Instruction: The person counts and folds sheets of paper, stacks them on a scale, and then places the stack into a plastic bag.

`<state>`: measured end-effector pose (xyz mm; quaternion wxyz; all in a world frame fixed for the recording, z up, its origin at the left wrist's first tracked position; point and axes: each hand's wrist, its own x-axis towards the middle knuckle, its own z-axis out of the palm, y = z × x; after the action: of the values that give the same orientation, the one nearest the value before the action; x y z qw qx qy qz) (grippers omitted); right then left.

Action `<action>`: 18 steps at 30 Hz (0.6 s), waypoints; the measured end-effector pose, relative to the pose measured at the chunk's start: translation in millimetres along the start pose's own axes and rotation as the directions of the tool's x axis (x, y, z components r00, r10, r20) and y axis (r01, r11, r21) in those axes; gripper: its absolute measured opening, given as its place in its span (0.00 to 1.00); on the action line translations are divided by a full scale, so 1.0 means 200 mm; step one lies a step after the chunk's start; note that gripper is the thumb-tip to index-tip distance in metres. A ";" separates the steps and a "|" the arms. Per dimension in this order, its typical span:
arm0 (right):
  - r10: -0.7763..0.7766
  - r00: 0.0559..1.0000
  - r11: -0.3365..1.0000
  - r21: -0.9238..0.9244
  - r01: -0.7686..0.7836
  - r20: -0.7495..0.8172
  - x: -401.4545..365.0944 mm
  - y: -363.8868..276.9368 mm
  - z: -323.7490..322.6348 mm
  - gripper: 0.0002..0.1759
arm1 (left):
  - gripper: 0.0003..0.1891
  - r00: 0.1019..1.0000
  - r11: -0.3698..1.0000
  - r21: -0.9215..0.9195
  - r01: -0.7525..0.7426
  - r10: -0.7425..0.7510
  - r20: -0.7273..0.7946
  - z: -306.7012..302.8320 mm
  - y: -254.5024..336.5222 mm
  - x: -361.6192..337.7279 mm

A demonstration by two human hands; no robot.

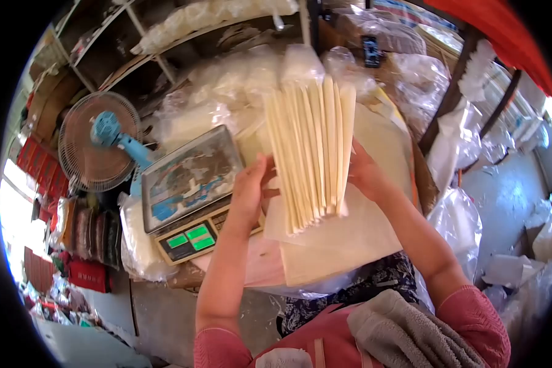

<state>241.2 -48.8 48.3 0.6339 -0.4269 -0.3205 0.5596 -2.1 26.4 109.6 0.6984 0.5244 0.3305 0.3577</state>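
Between my two hands stands a bundle of folded cream-coloured sheets (310,150), their edges fanned in long upright pleats. My left hand (249,187) grips its left side and my right hand (363,173) its right side; some fingers of both are hidden behind it. Beneath the bundle, flat cream sheets (331,248) lie at the table's front edge. To the left of my left hand is a digital scale (192,238) with lit green displays. Its metal pan (193,175) is worn, with blue and white patches.
A blue fan (107,130) stands at the left beyond the scale. Clear plastic bags of pale goods (257,70) line the table's back, below shelves. A phone (370,51) is propped at the back right. Plastic-wrapped bundles (457,218) hang or lie at the right.
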 end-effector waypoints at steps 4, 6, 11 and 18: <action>-0.044 0.993 0.957 -0.291 0.011 -0.109 -0.03 0.00 -0.19 0.26 | 0.27 0.977 0.967 0.143 0.211 -0.210 -0.023 0.09 -0.29 0.19; -0.007 0.989 0.958 -0.284 -0.034 -0.144 -0.03 -0.07 -0.21 0.22 | 0.27 0.966 0.948 0.185 0.260 -0.255 -0.049 0.10 -0.31 0.25; 0.119 0.983 0.993 0.002 -0.120 -0.142 0.09 -0.15 -0.21 0.24 | 0.27 0.968 0.967 -0.050 0.251 -0.251 0.010 0.09 -0.48 0.51; 0.055 0.981 0.998 0.028 -0.050 -0.185 0.03 -0.17 0.15 0.25 | 0.25 0.977 0.983 -0.111 0.145 -0.160 -0.139 0.41 -0.29 0.30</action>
<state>231.0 -38.4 92.1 0.6510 -0.4780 -0.2421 0.5377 107.0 25.9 66.7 0.7227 0.4340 0.4023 0.3571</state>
